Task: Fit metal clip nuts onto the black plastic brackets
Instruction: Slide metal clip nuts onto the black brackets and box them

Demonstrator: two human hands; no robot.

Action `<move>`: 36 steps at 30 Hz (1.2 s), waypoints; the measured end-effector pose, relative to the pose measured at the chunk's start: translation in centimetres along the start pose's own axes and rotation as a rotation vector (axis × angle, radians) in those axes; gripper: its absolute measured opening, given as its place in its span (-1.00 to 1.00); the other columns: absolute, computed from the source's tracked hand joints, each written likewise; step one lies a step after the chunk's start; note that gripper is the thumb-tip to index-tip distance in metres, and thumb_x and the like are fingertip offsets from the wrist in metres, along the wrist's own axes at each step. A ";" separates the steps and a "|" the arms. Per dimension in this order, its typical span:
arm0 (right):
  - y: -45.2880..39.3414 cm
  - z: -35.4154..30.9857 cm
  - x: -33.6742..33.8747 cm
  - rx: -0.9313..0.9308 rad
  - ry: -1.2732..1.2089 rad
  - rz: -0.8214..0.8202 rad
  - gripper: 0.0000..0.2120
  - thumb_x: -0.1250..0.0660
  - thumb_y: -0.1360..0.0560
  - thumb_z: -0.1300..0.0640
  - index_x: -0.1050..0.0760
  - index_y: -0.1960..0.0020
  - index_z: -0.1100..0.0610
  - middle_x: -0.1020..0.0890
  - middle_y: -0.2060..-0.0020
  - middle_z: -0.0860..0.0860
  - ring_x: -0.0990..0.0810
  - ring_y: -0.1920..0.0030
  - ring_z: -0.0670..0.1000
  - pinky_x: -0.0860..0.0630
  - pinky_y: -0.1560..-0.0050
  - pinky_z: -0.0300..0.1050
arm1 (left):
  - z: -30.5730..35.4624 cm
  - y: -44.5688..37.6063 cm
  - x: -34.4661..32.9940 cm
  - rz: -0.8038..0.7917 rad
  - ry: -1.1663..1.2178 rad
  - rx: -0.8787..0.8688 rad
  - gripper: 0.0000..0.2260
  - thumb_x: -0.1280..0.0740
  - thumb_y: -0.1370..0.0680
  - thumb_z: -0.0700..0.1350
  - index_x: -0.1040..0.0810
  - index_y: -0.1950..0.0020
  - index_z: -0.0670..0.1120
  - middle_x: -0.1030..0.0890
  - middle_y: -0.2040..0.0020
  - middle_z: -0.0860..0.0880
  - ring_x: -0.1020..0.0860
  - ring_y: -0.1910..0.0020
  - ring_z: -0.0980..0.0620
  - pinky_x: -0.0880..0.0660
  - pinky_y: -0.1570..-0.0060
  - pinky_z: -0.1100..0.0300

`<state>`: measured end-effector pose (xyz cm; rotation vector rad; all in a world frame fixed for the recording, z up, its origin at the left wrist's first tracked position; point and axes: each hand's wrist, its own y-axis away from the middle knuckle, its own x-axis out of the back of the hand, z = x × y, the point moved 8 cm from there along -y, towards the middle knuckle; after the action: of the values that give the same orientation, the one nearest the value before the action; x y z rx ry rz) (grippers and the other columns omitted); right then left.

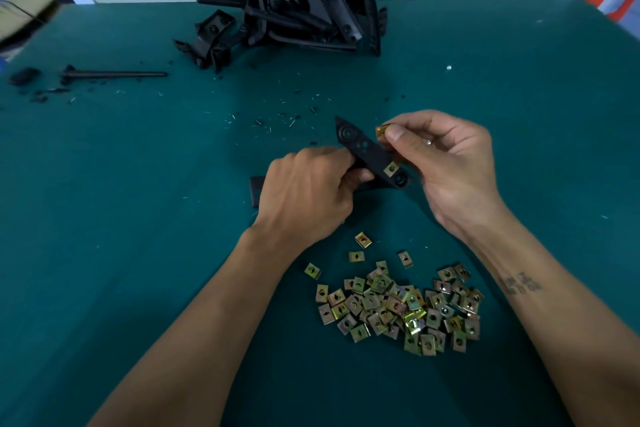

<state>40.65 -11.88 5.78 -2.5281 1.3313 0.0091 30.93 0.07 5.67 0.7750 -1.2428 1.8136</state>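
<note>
Bracket: the black plastic bracket (369, 154) is being held above the green table (138, 218), between the two hands. It is lying slanted, its pointed end showing a round moulded ring and small holes, its near end showing another round hole.
Fitted nut: one brass-coloured clip nut (391, 168) is already sitting on the near end of the bracket, its hole facing up.
Loose nut: a second clip nut (381, 130) is being pinched just beside the far part of the bracket; whether it is touching the plastic, I cannot tell.
Nut pile: many clip nuts (398, 308) are lying on the table near the person, square, yellowish and shiny, each with a hole in the middle. A few are lying apart from the pile, nearer to the hands.
Bracket heap: more black plastic parts (294, 10) are piled at the far edge of the table, against the wall.
Writing: dark writing is showing on the right forearm, too blurred to read.
Left hand: the left hand (308, 194) is gripping the bracket, fingers curled round its middle.
Right hand: the right hand (446, 163) is pinching the loose nut between thumb and forefinger, the other fingers curled.
</note>
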 end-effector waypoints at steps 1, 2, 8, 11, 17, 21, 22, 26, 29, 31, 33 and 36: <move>0.0 0.1 -0.1 -0.015 -0.002 -0.005 -0.84 -0.48 -0.49 0.27 -0.73 0.14 0.02 -0.73 0.22 0.00 -0.68 0.19 -0.04 -0.63 0.12 -0.19 | 0.0 0.0 0.0 -0.004 -0.002 -0.001 -0.63 -0.17 -0.61 0.15 -0.57 0.11 -0.10 -0.60 0.24 0.03 -0.54 0.28 -0.18 -0.34 0.38 0.07; 0.0 0.3 -0.2 -0.034 0.004 -0.010 -0.84 -0.48 -0.50 0.27 -0.72 0.15 0.03 -0.73 0.24 0.00 -0.67 0.24 -0.06 -0.62 0.18 -0.19 | 0.1 0.0 0.0 -0.009 -0.006 -0.002 -0.61 -0.14 -0.61 0.17 -0.58 0.10 -0.09 -0.61 0.23 0.03 -0.55 0.28 -0.17 -0.35 0.38 0.07; 0.0 1.3 -0.2 -0.123 0.179 -0.069 -0.86 -0.39 -0.50 0.14 -0.67 0.19 -0.03 -0.67 0.28 -0.02 -0.60 0.27 -0.04 -0.57 0.25 -0.14 | 0.2 -0.1 -0.2 -0.038 -0.019 -0.002 -0.63 -0.13 -0.60 0.15 -0.64 0.01 -0.04 -0.66 0.15 0.04 -0.59 0.20 -0.16 -0.43 0.33 0.04; 0.1 1.1 -0.5 -0.082 0.290 -0.119 -0.87 -0.35 -0.51 0.07 -0.66 0.16 -0.06 -0.66 0.29 -0.08 -0.57 0.27 -0.10 -0.52 0.23 -0.24 | 0.2 -0.1 -0.2 -0.045 -0.027 0.002 -0.64 -0.13 -0.60 0.15 -0.65 -0.03 -0.02 -0.66 0.14 0.04 -0.59 0.19 -0.16 -0.44 0.32 0.03; 0.1 0.5 -0.2 -0.009 0.192 -0.030 -0.89 -0.42 -0.52 0.16 -0.70 0.14 0.01 -0.70 0.24 0.01 -0.60 0.23 0.01 -0.56 0.17 -0.02 | 0.2 -0.1 -0.4 -0.064 -0.029 0.010 -0.63 -0.12 -0.59 0.16 -0.63 -0.01 -0.03 -0.66 0.13 0.04 -0.59 0.17 -0.16 -0.45 0.31 0.03; 0.2 0.3 -0.5 -0.032 0.111 0.003 -0.85 -0.44 -0.52 0.24 -0.71 0.17 0.05 -0.70 0.26 0.03 -0.61 0.26 0.00 -0.60 0.23 -0.11 | 0.3 -0.1 -0.3 -0.067 -0.035 0.008 -0.62 -0.12 -0.59 0.16 -0.63 0.00 -0.03 -0.66 0.13 0.04 -0.59 0.18 -0.18 -0.46 0.30 0.01; 0.3 0.4 -0.6 -0.057 0.076 0.006 -0.85 -0.45 -0.52 0.26 -0.70 0.17 0.07 -0.69 0.27 0.04 -0.62 0.26 0.01 -0.62 0.24 -0.12 | 0.3 -0.1 -0.3 -0.067 -0.036 0.007 -0.63 -0.12 -0.59 0.16 -0.63 -0.01 -0.04 -0.66 0.13 0.03 -0.59 0.18 -0.18 -0.47 0.30 0.00; 0.6 1.2 -1.0 -0.224 -0.159 0.018 -0.85 -0.43 -0.53 0.28 -0.67 0.20 0.15 -0.68 0.26 0.09 -0.65 0.24 0.05 -0.64 0.31 -0.04 | 0.3 -0.1 -0.3 -0.063 -0.027 0.001 -0.63 -0.12 -0.60 0.15 -0.62 -0.03 -0.04 -0.67 0.10 0.03 -0.60 0.14 -0.19 -0.49 0.26 -0.02; 0.7 1.0 -0.7 -0.189 -0.068 0.059 -0.87 -0.44 -0.52 0.31 -0.65 0.19 0.18 -0.67 0.31 0.05 -0.64 0.28 0.01 -0.62 0.29 -0.08 | 0.4 -0.1 -0.3 -0.052 -0.027 -0.004 -0.64 -0.12 -0.60 0.15 -0.62 -0.02 -0.04 -0.67 0.10 0.03 -0.60 0.15 -0.19 -0.47 0.28 -0.01; 0.6 0.4 -0.6 -0.103 0.045 0.045 -0.87 -0.44 -0.52 0.32 -0.65 0.18 0.16 -0.67 0.33 0.04 -0.62 0.31 -0.01 -0.59 0.28 -0.14 | 0.5 -0.1 -0.2 -0.043 -0.028 -0.014 -0.66 -0.15 -0.61 0.15 -0.60 0.01 -0.04 -0.66 0.13 0.03 -0.60 0.18 -0.19 -0.44 0.30 0.03; 0.6 -0.2 -0.8 -0.024 0.162 -0.019 -0.90 -0.45 -0.53 0.27 -0.67 0.15 0.15 -0.68 0.31 0.09 -0.61 0.31 0.01 -0.59 0.25 -0.11 | 0.5 0.0 -0.2 -0.032 -0.020 -0.024 -0.71 -0.21 -0.62 0.13 -0.58 0.07 -0.05 -0.65 0.16 0.02 -0.59 0.21 -0.20 -0.39 0.33 0.06; 0.6 -0.5 -0.7 0.026 0.263 -0.049 -0.93 -0.44 -0.53 0.18 -0.67 0.13 0.10 -0.68 0.28 0.15 -0.59 0.28 0.02 -0.57 0.21 -0.02 | 0.4 0.0 0.0 -0.023 -0.022 -0.024 -0.73 -0.25 -0.62 0.11 -0.56 0.10 -0.06 -0.64 0.18 0.02 -0.58 0.22 -0.20 -0.35 0.34 0.08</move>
<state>39.70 -11.70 6.18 -2.6083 1.3500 -0.3602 31.00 -0.35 5.80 0.7946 -1.2629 1.7727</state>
